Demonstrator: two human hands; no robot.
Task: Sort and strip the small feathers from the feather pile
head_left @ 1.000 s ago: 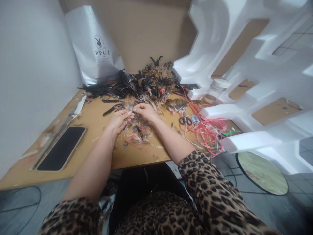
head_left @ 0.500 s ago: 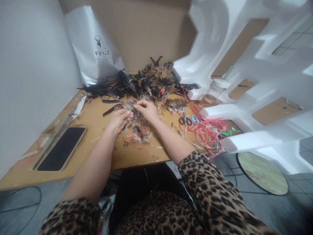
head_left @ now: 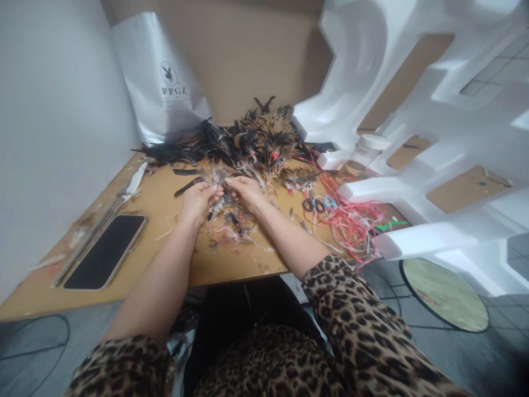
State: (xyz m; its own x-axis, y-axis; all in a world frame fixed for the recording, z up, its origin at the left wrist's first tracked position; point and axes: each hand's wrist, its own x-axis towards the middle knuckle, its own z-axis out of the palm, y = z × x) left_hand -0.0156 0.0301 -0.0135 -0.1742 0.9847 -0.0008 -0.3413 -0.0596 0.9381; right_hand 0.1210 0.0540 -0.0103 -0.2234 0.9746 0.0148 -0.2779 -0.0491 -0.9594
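A small tuft of brownish-grey feathers [head_left: 215,173] stands up between my hands, over the table's middle. My left hand [head_left: 198,200] pinches it low down, thumb against fingers. From the other side, the fingertips of my right hand [head_left: 247,192] are closed at the tuft's edge; the exact part they grip is too small to make out. Below my hands lie loose feather scraps and bits of string [head_left: 232,223]. Just behind is a large heap of black and tan feathers [head_left: 260,135]. A smaller feather bunch [head_left: 298,177] with reddish ends rests right of my right hand.
Black-handled scissors [head_left: 313,205] and tangled pink string [head_left: 351,223] lie at the right, beside white foam pieces [head_left: 421,240] and a lidded jar [head_left: 369,151]. A phone [head_left: 106,252] lies at the left. A white bag [head_left: 163,88] stands behind. A round stool [head_left: 446,295] is below right.
My right hand has come slightly down, and its fingers sit lower beside the tuft. My left hand has barely moved and still pinches the feathers.
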